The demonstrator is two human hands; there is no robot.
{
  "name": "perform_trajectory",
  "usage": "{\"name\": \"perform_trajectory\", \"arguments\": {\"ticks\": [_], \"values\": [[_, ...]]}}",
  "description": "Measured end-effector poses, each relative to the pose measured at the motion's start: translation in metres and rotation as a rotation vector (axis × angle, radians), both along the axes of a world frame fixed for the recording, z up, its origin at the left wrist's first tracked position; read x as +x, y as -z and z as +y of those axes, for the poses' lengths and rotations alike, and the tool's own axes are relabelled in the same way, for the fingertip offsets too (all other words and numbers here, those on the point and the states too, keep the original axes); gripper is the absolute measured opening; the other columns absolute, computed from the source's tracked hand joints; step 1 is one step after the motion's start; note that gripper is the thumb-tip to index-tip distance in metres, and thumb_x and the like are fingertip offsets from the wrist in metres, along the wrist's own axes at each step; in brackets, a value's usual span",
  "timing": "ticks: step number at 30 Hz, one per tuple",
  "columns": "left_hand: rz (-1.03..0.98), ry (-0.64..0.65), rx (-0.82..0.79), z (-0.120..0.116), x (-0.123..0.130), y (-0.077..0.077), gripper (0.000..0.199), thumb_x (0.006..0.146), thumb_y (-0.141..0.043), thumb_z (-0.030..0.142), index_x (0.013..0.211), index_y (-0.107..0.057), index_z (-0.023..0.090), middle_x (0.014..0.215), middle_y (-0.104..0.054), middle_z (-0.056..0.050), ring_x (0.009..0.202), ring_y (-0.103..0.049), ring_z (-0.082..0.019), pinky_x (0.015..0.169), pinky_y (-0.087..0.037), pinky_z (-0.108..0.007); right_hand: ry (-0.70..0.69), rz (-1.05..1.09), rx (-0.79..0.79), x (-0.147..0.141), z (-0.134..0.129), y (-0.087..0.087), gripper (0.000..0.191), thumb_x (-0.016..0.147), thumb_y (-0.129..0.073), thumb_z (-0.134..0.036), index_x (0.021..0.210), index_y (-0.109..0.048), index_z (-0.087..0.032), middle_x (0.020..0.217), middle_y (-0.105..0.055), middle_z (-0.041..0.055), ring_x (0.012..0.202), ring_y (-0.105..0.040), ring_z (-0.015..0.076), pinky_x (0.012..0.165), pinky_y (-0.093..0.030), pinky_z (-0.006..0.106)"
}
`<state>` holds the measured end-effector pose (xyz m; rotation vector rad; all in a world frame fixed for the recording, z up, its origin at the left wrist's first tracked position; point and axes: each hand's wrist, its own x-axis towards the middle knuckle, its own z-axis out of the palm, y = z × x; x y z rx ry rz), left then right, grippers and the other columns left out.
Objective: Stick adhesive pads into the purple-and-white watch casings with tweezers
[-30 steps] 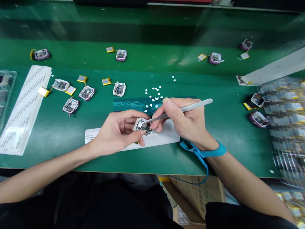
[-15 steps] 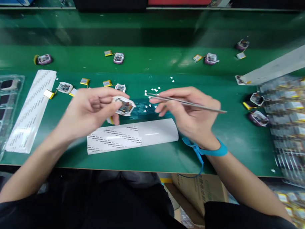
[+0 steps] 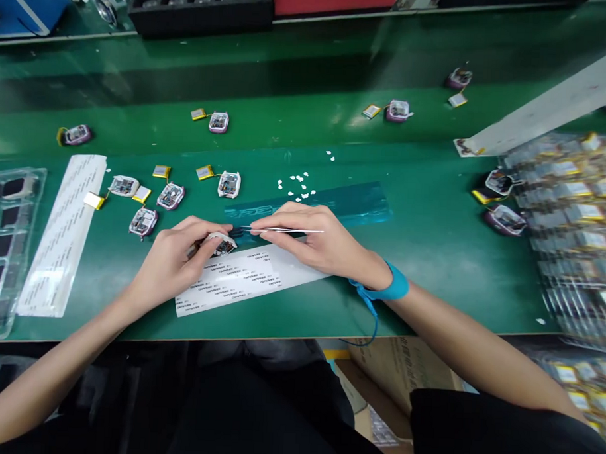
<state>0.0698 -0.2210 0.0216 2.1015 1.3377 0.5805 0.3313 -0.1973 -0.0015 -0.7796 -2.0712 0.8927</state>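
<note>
My left hand (image 3: 180,254) is closed on a small white watch-like housing (image 3: 225,246) with a circuit board inside, held just over a printed white sheet (image 3: 241,281). Closed around a pair of thin metal tweezers (image 3: 283,229), my right hand (image 3: 307,234) points their tips left, close to the housing. What the tips hold, if anything, is too small to make out. A blue strap circles my right wrist. Beyond the hands lies a blue transparent film strip (image 3: 356,201). Several small white stickers (image 3: 299,178) are scattered behind it.
Several open housings (image 3: 171,196) with yellow-edged batteries (image 3: 204,172) lie at left. Another printed strip (image 3: 67,232) and a clear tray (image 3: 4,250) sit farther left. Stacked clear trays (image 3: 576,223) stand at right, near a white post (image 3: 540,103). More housings (image 3: 398,111) lie at the back.
My right hand has moved left and down, bringing the tweezers to the housing. My left hand has lowered the housing toward the printed sheet. The view has shifted slightly.
</note>
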Motion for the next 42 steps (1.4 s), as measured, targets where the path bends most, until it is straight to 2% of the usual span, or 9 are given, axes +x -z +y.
{"name": "perform_trajectory", "arguments": {"ticks": [8, 24, 27, 31, 34, 37, 40, 41, 42], "values": [[-0.083, 0.197, 0.127, 0.006, -0.012, 0.013, 0.022, 0.101, -0.056, 0.024, 0.110, -0.076, 0.020, 0.110, -0.080, -0.007, 0.100, -0.069, -0.021, 0.080, -0.057, -0.030, 0.019, -0.025, -0.118, -0.002, 0.004, 0.007, 0.021, 0.101, -0.063, -0.027, 0.116, -0.077, -0.023, 0.110, -0.080, 0.0035, 0.092, -0.069, 0.0177, 0.077, -0.054, 0.032], [-0.070, 0.262, 0.170, 0.011, -0.012, 0.020, 0.021, 0.103, -0.051, 0.019, 0.111, -0.070, 0.018, 0.112, -0.078, -0.007, 0.100, -0.064, -0.020, 0.086, -0.056, -0.032, 0.055, -0.079, -0.120, -0.009, 0.005, 0.010, 0.025, 0.104, -0.058, -0.027, 0.120, -0.076, -0.025, 0.116, -0.079, 0.0021, 0.091, -0.068, 0.0179, 0.081, -0.055, 0.034], [-0.059, 0.239, 0.134, 0.011, -0.010, 0.018, 0.023, 0.104, -0.049, 0.023, 0.110, -0.071, 0.020, 0.112, -0.078, -0.008, 0.101, -0.064, -0.022, 0.087, -0.056, -0.036, 0.041, -0.109, -0.029, -0.011, 0.003, 0.014, 0.026, 0.105, -0.056, -0.026, 0.122, -0.075, -0.023, 0.114, -0.080, 0.0040, 0.090, -0.069, 0.0176, 0.079, -0.057, 0.034], [-0.028, 0.228, 0.093, 0.012, -0.007, 0.016, 0.025, 0.104, -0.047, 0.024, 0.110, -0.071, 0.020, 0.111, -0.078, -0.009, 0.100, -0.063, -0.022, 0.089, -0.056, -0.038, 0.032, -0.127, 0.216, -0.014, 0.000, 0.022, 0.029, 0.103, -0.054, -0.015, 0.124, -0.073, -0.019, 0.119, -0.078, 0.0063, 0.097, -0.072, 0.0180, 0.083, -0.061, 0.035], [-0.019, 0.240, 0.089, 0.013, -0.008, 0.018, 0.026, 0.104, -0.047, 0.025, 0.109, -0.072, 0.020, 0.113, -0.078, -0.008, 0.099, -0.062, -0.022, 0.089, -0.055, -0.038, 0.141, -0.135, 0.381, -0.011, 0.007, 0.022, 0.031, 0.101, -0.054, -0.011, 0.126, -0.072, -0.018, 0.121, -0.078, 0.0074, 0.096, -0.073, 0.0180, 0.083, -0.063, 0.035], [-0.018, 0.245, 0.135, 0.009, -0.010, 0.014, 0.022, 0.102, -0.052, 0.023, 0.107, -0.073, 0.022, 0.112, -0.079, -0.007, 0.103, -0.063, -0.023, 0.094, -0.052, -0.040, 0.259, -0.096, 0.508, -0.002, 0.015, 0.011, 0.033, 0.100, -0.058, -0.010, 0.130, -0.069, -0.016, 0.116, -0.079, 0.0101, 0.088, -0.074, 0.0195, 0.078, -0.063, 0.035], [-0.258, 0.187, 0.103, 0.002, -0.002, -0.004, 0.016, 0.099, -0.055, 0.023, 0.105, -0.070, 0.022, 0.109, -0.080, -0.009, 0.108, -0.066, -0.024, 0.099, -0.049, -0.041, 0.237, -0.128, 0.638, 0.006, 0.007, -0.004, 0.054, 0.096, -0.059, -0.004, 0.147, -0.058, -0.022, 0.124, -0.076, 0.0106, 0.091, -0.074, 0.0232, 0.078, -0.063, 0.039], [-0.426, 0.100, 0.042, 0.002, 0.004, -0.012, 0.015, 0.100, -0.054, 0.025, 0.105, -0.066, 0.020, 0.109, -0.079, -0.011, 0.106, -0.068, -0.023, 0.097, -0.051, -0.039, 0.220, -0.145, 0.663, 0.009, 0.001, -0.007, 0.062, 0.094, -0.060, -0.003, 0.152, -0.052, -0.025, 0.126, -0.076, 0.0096, 0.093, -0.074, 0.0247, 0.080, -0.063, 0.040], [-0.623, -0.094, -0.011, 0.005, 0.011, -0.019, 0.015, 0.102, -0.050, 0.029, 0.105, -0.062, 0.020, 0.104, -0.079, -0.012, 0.096, -0.071, -0.021, 0.087, -0.053, -0.035, 0.196, -0.153, 0.690, 0.010, -0.003, -0.008, 0.068, 0.093, -0.059, -0.003, 0.155, -0.048, -0.027, 0.126, -0.075, 0.0088, 0.095, -0.074, 0.0260, 0.082, -0.063, 0.040]]}}
